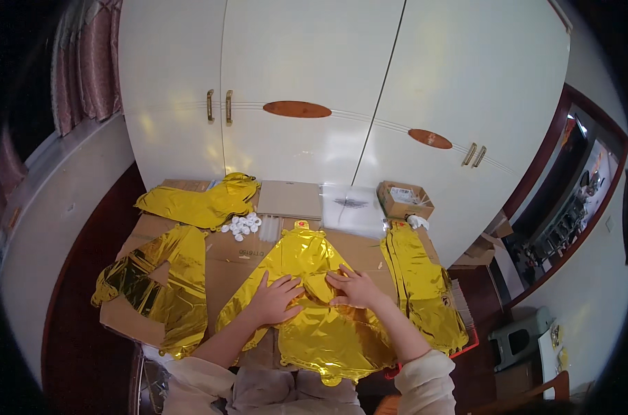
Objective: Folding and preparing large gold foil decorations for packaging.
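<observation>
A large gold foil balloon (327, 339), flat and wrinkled, lies in front of me on the cardboard-covered table, its lower edge hanging near my lap. My left hand (276, 299) rests on its left middle with the fingers spread. On the right middle of the same balloon, my right hand (352, 287) lies with its fingers apart and stretched toward the left hand. Neither hand grips anything. Beside my left forearm is another flat gold foil balloon (189, 290), and more gold foil balloons (417, 277) lie stacked to the right.
Further gold foil (196, 204) lies at the back left, next to small white rolls (241, 225). Behind are a brown cardboard sheet (289, 199), a clear plastic bag (352, 207) and a small cardboard box (405, 202). White cabinets (300, 55) rise behind the table.
</observation>
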The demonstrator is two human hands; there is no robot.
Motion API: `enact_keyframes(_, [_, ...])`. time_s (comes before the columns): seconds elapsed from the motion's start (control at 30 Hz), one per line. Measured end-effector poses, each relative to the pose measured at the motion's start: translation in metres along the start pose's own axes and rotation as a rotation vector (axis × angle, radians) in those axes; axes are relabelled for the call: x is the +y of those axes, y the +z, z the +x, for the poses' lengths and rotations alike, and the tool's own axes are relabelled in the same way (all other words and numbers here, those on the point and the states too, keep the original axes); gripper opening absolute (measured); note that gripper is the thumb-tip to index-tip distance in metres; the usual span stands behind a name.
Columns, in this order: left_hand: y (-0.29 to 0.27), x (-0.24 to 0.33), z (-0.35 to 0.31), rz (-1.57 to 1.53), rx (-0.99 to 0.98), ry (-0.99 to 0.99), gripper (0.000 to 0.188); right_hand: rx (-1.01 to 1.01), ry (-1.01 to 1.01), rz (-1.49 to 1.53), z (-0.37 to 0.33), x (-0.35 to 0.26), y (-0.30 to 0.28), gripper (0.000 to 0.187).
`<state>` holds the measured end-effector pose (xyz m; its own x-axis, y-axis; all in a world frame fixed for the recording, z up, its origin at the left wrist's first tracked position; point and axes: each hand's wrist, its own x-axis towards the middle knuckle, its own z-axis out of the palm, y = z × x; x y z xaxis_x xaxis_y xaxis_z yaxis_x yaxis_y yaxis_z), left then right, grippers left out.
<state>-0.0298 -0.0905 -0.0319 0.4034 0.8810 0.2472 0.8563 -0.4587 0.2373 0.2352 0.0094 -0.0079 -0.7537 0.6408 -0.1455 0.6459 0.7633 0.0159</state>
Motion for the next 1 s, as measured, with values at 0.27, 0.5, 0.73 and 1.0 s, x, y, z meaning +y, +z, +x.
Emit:
enact_keyframes(0.27, [-0.007, 0.003, 0.003, 0.012, -0.053, -0.014, 0.049, -0.221, 0.033, -0.014, 0.017, 0.001, -0.019, 0.111])
enact_keyframes(0.5, [-0.014, 0.051, 0.029, 0.118, 0.158, 0.273, 0.038, -0.209, 0.03, -0.011, 0.016, 0.005, -0.017, 0.112])
enact_keyframes(0.73, [-0.018, 0.08, 0.046, 0.095, 0.139, 0.275, 0.023, -0.209, 0.014, -0.034, 0.02, 0.008, -0.011, 0.11])
enact_keyframes(1.0, [0.022, 0.053, 0.052, 0.154, 0.057, 0.19, 0.021, -0.163, 0.0, 0.016, 0.016, 0.006, -0.011, 0.112])
